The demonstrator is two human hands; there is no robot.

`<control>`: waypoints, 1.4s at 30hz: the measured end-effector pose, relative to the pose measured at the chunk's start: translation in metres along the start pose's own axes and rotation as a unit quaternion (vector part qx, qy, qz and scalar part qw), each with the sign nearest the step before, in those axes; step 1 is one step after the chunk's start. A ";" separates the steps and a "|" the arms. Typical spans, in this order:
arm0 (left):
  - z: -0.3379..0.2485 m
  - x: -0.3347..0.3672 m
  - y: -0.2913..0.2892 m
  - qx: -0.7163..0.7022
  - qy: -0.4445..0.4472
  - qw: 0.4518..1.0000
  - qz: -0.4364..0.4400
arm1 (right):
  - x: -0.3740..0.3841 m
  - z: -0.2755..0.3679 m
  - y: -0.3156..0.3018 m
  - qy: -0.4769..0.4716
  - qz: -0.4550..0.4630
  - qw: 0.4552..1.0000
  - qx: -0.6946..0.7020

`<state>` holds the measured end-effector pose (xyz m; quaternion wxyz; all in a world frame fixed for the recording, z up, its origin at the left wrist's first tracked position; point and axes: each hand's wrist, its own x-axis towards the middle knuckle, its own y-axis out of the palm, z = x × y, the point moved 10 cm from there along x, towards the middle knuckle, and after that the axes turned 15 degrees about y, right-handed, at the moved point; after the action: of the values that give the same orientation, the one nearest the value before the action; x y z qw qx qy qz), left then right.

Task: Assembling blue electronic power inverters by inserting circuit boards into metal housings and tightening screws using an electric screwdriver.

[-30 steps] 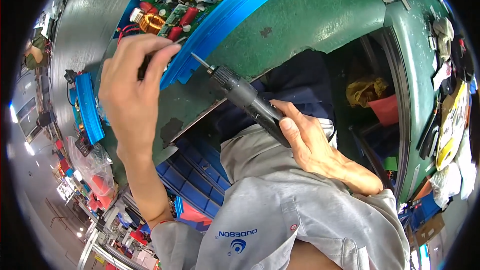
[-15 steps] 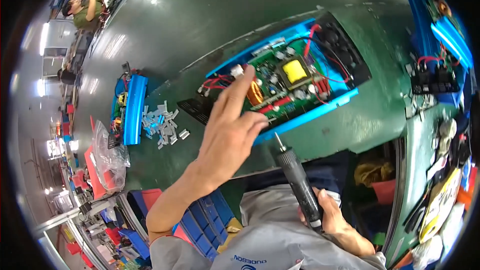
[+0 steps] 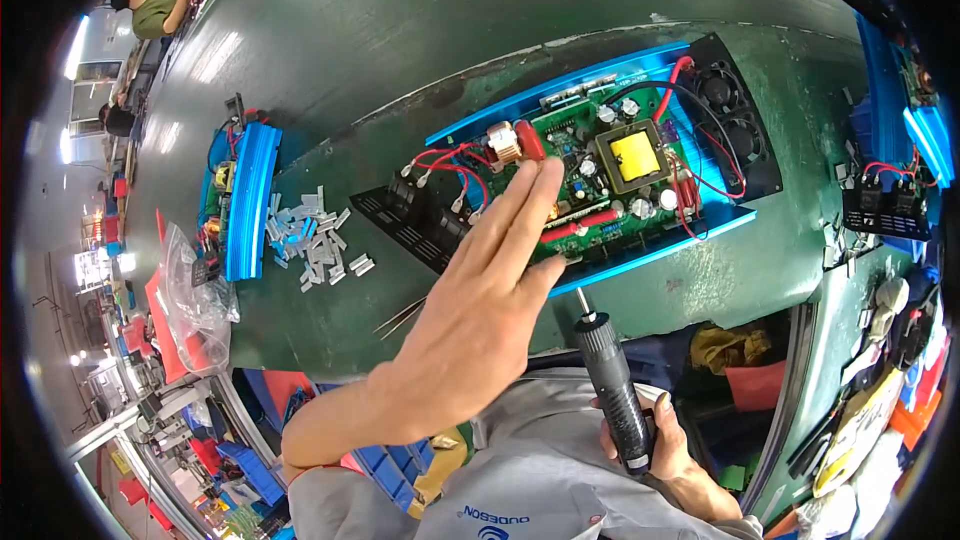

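In front of me lies a green circuit board [image 3: 575,145] inside a blue metal housing [image 3: 655,230]. A yellow-topped transformer [image 3: 636,156], red wires and a black end plate with fans [image 3: 722,105] belong to it. My left hand [image 3: 480,305] reaches over the board's near left part, fingers stretched out, hiding some components; whether the fingertips touch them I cannot tell. Below the near edge of the housing, a black electric screwdriver [image 3: 612,380] points its bit away from me. Wrapped round its lower end is my right hand [image 3: 672,450].
Several small metal clips [image 3: 318,245] lie scattered left of the unit, beside another blue housing [image 3: 253,202]. Tweezers [image 3: 402,316] rest near my left wrist. A clear plastic bag [image 3: 195,295] sits at the left edge; more blue units [image 3: 885,90] stand at the right.
My view has shifted slightly, so the unit appears farther right. My left hand has moved right with it and stays over the board. The screwdriver remains in my right hand.
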<state>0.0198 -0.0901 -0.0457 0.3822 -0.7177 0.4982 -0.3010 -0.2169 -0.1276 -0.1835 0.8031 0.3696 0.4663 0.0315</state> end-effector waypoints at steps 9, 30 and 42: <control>-0.011 -0.014 0.013 0.029 0.011 0.998 -0.059 | -0.001 -0.006 -0.003 0.001 -0.017 0.999 -0.037; 0.113 -0.277 -0.076 0.268 -0.341 0.844 -0.314 | -0.012 -0.008 -0.055 -0.124 -0.220 0.961 -0.113; 0.119 -0.269 -0.070 0.137 -0.339 0.835 -0.412 | -0.018 0.009 -0.046 -0.170 -0.220 0.925 -0.260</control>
<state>0.0638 0.2090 -0.0625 0.4619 -0.8540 -0.0507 -0.2339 -0.2333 -0.1732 -0.1960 0.9251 0.0355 0.3675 -0.0888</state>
